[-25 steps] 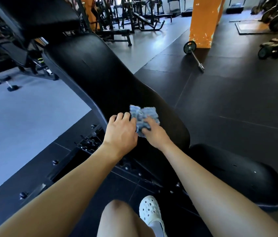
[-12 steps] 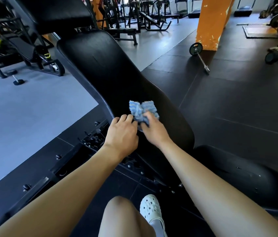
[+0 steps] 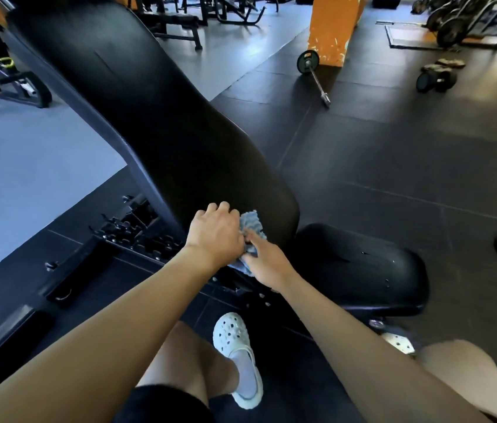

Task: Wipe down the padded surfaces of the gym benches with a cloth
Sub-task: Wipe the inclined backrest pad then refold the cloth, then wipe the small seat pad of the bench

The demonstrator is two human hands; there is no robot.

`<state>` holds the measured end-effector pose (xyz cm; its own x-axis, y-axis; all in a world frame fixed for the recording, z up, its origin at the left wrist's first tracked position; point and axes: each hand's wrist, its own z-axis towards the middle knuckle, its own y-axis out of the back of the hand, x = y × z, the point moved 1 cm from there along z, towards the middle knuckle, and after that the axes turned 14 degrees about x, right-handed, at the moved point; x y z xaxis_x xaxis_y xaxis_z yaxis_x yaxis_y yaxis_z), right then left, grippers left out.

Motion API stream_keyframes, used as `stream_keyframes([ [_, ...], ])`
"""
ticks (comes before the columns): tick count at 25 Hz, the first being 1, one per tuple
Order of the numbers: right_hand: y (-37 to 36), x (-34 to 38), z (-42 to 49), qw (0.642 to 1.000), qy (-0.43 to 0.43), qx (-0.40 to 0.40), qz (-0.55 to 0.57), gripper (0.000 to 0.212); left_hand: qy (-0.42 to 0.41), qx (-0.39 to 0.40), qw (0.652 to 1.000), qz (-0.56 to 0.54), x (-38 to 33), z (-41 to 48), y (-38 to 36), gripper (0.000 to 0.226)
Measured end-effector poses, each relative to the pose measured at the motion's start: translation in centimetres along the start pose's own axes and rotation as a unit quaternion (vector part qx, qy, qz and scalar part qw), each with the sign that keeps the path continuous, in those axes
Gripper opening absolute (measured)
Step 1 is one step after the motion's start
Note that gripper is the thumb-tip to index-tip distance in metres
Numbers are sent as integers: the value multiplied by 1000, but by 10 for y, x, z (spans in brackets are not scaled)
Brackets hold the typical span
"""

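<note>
Crumpled blue-white microfibre cloth (image 3: 252, 224) bunched betw. both hands, pressed on lower end of the black padded inclined backrest (image 3: 165, 117), near the black seat pad (image 3: 363, 264). L hand (image 3: 215, 232): fingers curled over cloth's left edge. R hand (image 3: 267, 264): grips cloth, index fwd.

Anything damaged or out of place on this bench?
The seat pad has a small tear-like nick and a few pale specks on top. The backrest pad looks intact; the left hand and right hand hold the cloth at its lower end.
</note>
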<state>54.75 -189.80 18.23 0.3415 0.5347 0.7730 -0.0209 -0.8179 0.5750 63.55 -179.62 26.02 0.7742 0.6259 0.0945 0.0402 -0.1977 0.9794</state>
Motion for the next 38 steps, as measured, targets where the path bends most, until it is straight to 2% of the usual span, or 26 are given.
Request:
stream_keyframes([
  [2,2,-37,-20,997,-64,5,-31,34,-18,40,999,-17,-16,-1,-12,31],
  [4,12,-64,-43,993,-99,-44,51,25,-39,83,995,-46,-39,2,-25,31],
  [6,29,-80,-62,978,-94,-106,156,21,-49,123,982,-135,-66,8,-33,33],
  [7,38,-86,-70,970,-80,-121,195,23,-51,146,965,-214,-81,11,-36,36],
  [9,52,-89,-88,958,-44,-135,249,32,-59,186,905,-377,-113,15,-38,43],
  [10,58,-87,-98,954,-30,-139,264,38,-70,184,883,-427,-126,16,-39,42],
  [12,70,-93,-115,947,-25,-151,283,47,-85,161,859,-479,-154,19,-41,29],
  [15,83,-113,-136,936,-54,-160,310,56,-83,139,856,-491,-179,21,-42,23],
  [17,84,-126,-148,924,-79,-173,333,65,-69,144,840,-519,-187,22,-44,18],
  [19,78,-138,-157,909,-95,-185,360,73,-30,161,788,-594,-192,19,-47,15],
  [21,72,-144,-166,904,-100,-184,374,74,20,186,718,-671,-197,12,-50,24],
  [22,69,-145,-169,906,-98,-174,372,75,38,188,694,-694,-198,9,-50,28],
  [27,64,-127,-177,959,-45,-43,275,85,132,134,640,-745,-193,7,-37,37],
  [28,62,-122,-176,967,-34,-36,250,78,137,122,625,-759,-191,5,-31,39],
  [30,60,-115,-173,969,-20,-74,237,49,124,104,585,-794,-188,1,-22,45],
  [31,60,-112,-171,961,-22,-96,257,37,103,94,553,-822,-186,-1,-18,48],
  [33,56,-106,-168,928,-37,-124,349,30,51,93,482,-870,-182,-8,-11,42],
  [34,54,-105,-166,902,-48,-127,409,28,38,98,483,-869,-180,-10,-11,33],
  [35,53,-102,-166,874,-72,-131,462,24,42,99,530,-841,-177,-8,-15,25],
  [36,54,-100,-167,845,-98,-131,509,23,60,102,604,-788,-172,-8,-19,22],
  [37,54,-98,-168,821,-111,-126,545,28,81,118,674,-725,-168,-9,-24,27],
  [38,55,-95,-171,802,-104,-119,576,35,102,154,713,-677,-164,-14,-28,40],
])
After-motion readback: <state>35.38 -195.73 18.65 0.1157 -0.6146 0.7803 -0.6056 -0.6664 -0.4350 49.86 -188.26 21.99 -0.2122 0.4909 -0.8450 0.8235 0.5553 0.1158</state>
